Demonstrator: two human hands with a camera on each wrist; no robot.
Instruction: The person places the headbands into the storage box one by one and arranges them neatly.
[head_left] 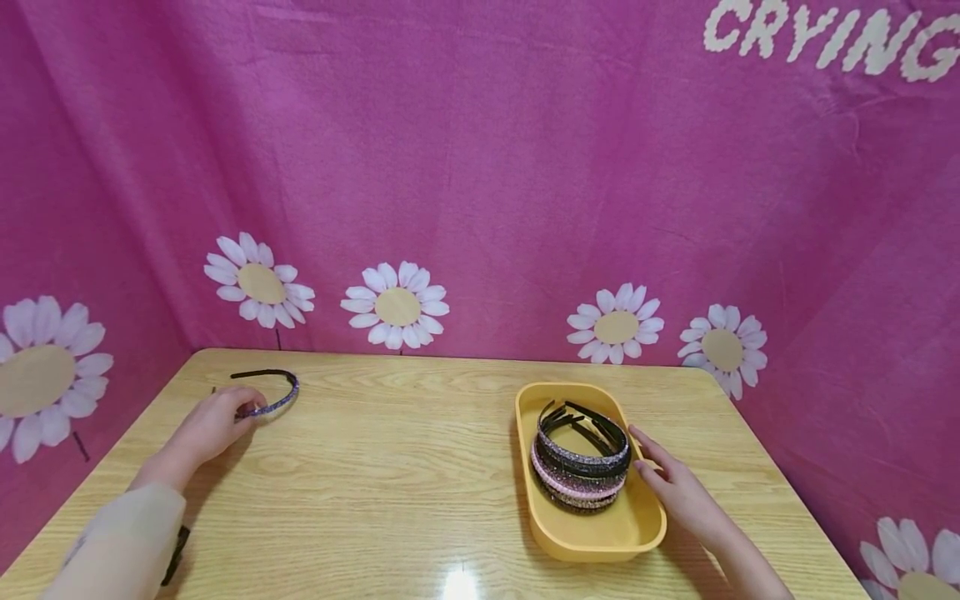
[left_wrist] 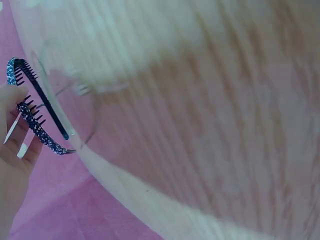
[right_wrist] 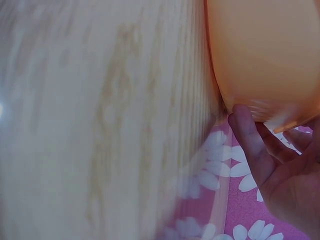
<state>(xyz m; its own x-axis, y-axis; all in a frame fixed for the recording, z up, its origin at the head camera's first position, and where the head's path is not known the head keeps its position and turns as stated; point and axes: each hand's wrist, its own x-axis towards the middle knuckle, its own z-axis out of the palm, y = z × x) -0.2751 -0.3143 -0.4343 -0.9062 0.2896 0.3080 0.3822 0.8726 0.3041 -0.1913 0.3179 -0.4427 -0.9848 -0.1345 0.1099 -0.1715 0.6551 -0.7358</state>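
Note:
On the far left of the table, my left hand pinches a headband with a glittery blue-purple outside. The left wrist view shows comb teeth along the inside of this headband, with the thumb and fingers on one side of its band. At the right stands a yellow plastic bin, holding a stack of several headbands in black, pink and sparkly finishes. My right hand touches the bin's right side with its fingers extended. Seen from the right wrist, those fingertips rest against the outer wall.
A wood-grain table lies beneath everything. Around its back and sides hangs a pink cloth printed with white daisies and lettering. A dark item shows beside the left forearm.

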